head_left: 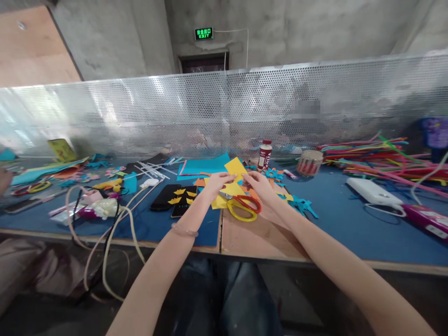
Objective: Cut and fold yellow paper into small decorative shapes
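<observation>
Both my hands pinch a piece of yellow paper [235, 165] over the middle of the table. On its left side are the closed fingers of my left hand [220, 183]; my right hand [259, 185] grips it from the right. Below them lie scissors [242, 216] with one red and one yellow handle, partly over more yellow paper [217, 203]. Left of my left hand, several small yellow crown-shaped cutouts [175, 200] rest on dark phones [161, 198]. Blue paper sheets [206, 165] are just behind. My fingers hide part of the held paper.
A red-labelled bottle [265, 156] and a round container [309, 163] stand behind my right hand. Coloured pipe cleaners [371, 156], a white power strip [373, 192] and a purple glue gun [427, 220] lie right. Cables [131, 228] hang at left. A perforated metal screen [140, 114] closes the back.
</observation>
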`<action>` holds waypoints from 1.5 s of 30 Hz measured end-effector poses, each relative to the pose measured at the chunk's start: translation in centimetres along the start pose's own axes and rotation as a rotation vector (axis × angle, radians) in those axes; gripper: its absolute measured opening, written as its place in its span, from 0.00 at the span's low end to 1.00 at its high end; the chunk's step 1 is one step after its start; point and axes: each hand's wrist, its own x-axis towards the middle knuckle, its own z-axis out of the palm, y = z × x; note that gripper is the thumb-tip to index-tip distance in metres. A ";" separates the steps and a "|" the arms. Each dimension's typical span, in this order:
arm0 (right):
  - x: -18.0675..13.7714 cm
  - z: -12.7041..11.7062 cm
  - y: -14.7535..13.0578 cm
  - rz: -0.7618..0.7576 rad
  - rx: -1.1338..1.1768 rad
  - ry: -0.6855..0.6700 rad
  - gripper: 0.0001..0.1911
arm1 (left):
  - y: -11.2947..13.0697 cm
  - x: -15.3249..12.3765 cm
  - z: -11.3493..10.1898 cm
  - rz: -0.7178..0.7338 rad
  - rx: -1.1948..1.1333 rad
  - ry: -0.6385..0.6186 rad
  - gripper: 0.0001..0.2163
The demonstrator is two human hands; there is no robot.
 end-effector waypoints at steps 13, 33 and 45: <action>0.1 -1.9 -1.1 -0.080 -0.319 -0.236 0.11 | 0.1 0.3 -0.6 0.031 -0.107 -0.168 0.19; 0.2 1.4 1.1 -0.086 -0.193 0.472 0.22 | 1.5 -1.2 2.2 0.138 -0.038 0.027 0.14; -0.3 1.1 0.7 -0.105 -0.486 0.493 0.20 | 1.7 -1.9 2.7 0.129 -0.043 -0.087 0.18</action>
